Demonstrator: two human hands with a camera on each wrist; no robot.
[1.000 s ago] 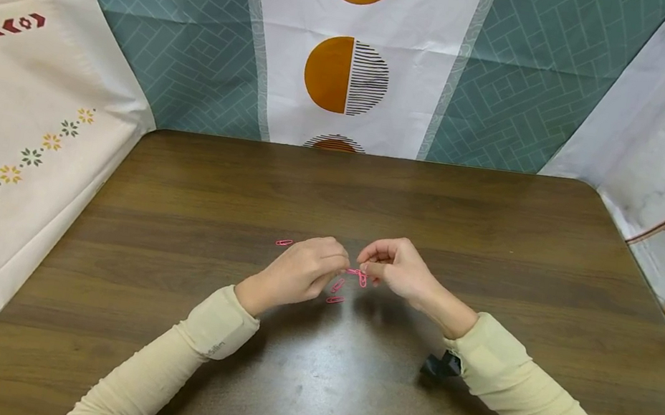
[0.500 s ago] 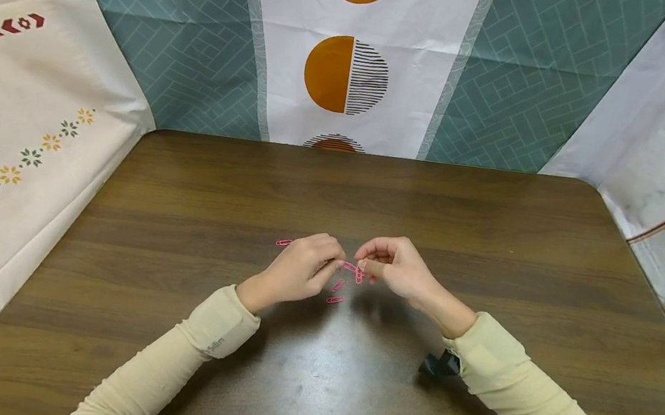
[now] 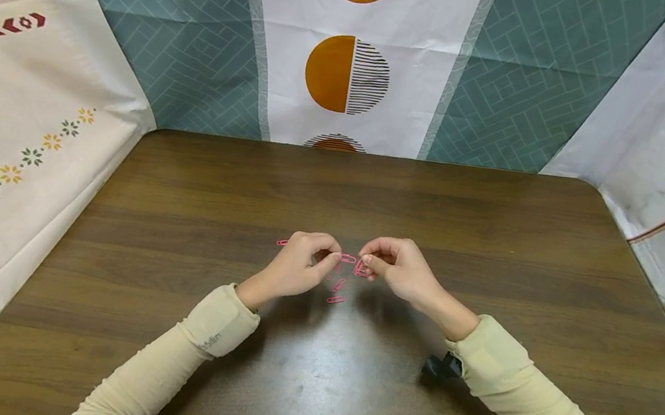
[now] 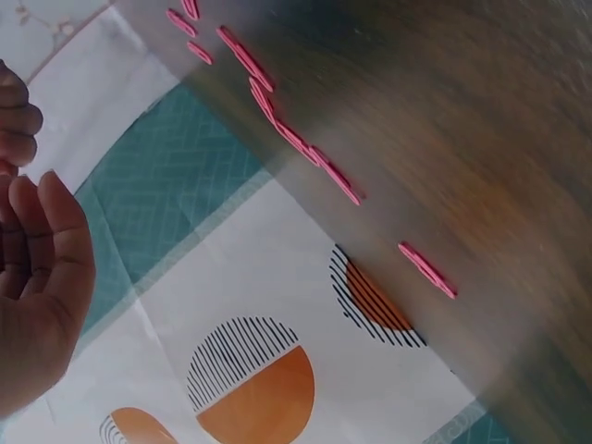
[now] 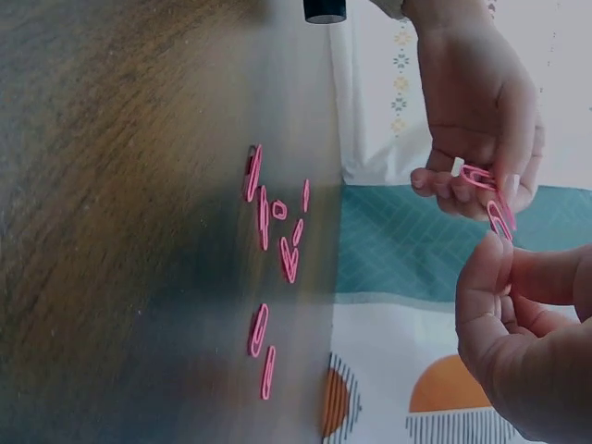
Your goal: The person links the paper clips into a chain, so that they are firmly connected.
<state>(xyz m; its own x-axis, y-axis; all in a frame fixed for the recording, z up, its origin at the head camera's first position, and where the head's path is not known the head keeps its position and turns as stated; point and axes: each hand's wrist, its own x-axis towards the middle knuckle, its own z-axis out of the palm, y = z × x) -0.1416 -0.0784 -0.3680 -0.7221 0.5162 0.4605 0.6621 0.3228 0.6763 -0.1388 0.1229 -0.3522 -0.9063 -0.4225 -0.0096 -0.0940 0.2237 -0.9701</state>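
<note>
Between the two hands is a pink paper clip (image 3: 348,259), raised above the table. My left hand (image 3: 297,264) pinches a pink paper clip (image 5: 478,176) between thumb and fingertips in the right wrist view. Opposite it, my right hand (image 3: 403,273) holds another paper clip (image 5: 500,220) by its lower end, close against the first. More pink wire hangs at the right fingertips in the head view. Whether these clips are linked I cannot tell. The left wrist view has the left hand (image 4: 46,259) at its edge, its fingertips partly cut off.
Several loose pink paper clips lie on the brown wooden table (image 3: 305,377), among them one paper clip (image 3: 335,300) just in front of the hands and another paper clip (image 3: 282,242) beyond the left hand. A black object (image 3: 443,366) sits under the right wrist. Patterned cloths surround the table.
The clip between the hands has risen slightly and shows more of its length. The left fingers have drawn back a little to the left; the right hand stays nearly in place.
</note>
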